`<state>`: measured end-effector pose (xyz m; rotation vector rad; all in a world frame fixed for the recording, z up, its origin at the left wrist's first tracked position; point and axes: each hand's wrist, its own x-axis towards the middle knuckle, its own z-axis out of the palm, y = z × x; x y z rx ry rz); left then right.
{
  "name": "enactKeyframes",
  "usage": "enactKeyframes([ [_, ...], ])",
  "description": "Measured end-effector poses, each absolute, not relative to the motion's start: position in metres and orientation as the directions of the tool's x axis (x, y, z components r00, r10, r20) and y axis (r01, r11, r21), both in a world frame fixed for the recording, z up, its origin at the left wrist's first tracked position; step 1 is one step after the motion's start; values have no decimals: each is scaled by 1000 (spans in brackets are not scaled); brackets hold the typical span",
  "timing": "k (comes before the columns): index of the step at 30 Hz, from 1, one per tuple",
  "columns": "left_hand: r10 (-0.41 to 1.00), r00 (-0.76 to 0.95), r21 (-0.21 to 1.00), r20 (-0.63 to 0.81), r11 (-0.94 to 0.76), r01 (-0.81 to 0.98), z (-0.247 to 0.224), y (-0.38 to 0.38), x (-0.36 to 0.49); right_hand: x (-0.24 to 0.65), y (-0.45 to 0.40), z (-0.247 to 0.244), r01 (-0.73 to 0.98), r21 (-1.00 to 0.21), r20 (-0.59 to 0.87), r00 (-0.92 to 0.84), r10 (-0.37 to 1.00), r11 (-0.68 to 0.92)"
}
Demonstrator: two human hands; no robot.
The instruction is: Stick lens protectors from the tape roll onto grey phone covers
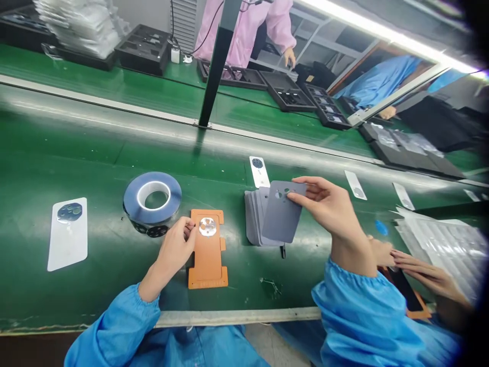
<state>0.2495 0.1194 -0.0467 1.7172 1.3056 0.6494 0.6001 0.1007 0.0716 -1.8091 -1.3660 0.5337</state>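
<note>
My right hand (319,201) pinches the top right corner of a grey card (283,216) with holes near its upper edge. The card is tilted over a stack of similar grey cards (252,219). My left hand (179,242) has its fingers closed at the upper left edge of an orange fixture (208,260); what they hold, if anything, is too small to make out. A shiny round piece with holes (207,227) lies in the fixture's upper part. Left of it stands a roll of blue tape (132,200) with black round pieces on its strip.
White cards (69,250) (261,177) lie on the green table (107,265). A co-worker's hands (431,275) are close on the right, by plastic sleeves (443,250). Black trays (142,51) and another person in pink (244,30) are beyond the dark post (219,61).
</note>
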Motion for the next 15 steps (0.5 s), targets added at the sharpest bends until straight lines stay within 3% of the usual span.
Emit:
enactKeyframes([
  [4,920,373,900,-118,-60,432,-35,114,243,533,90,66,360,-933,74,252,965,-23],
  [8,870,478,917,-123,-85,391,-26,108,233,472,85,23,171,-976,-132,40,990,-137],
  [15,854,508,911,-114,-114,395,-33,99,228,459,79,-14,290,-956,-52,-8,999,-47],
])
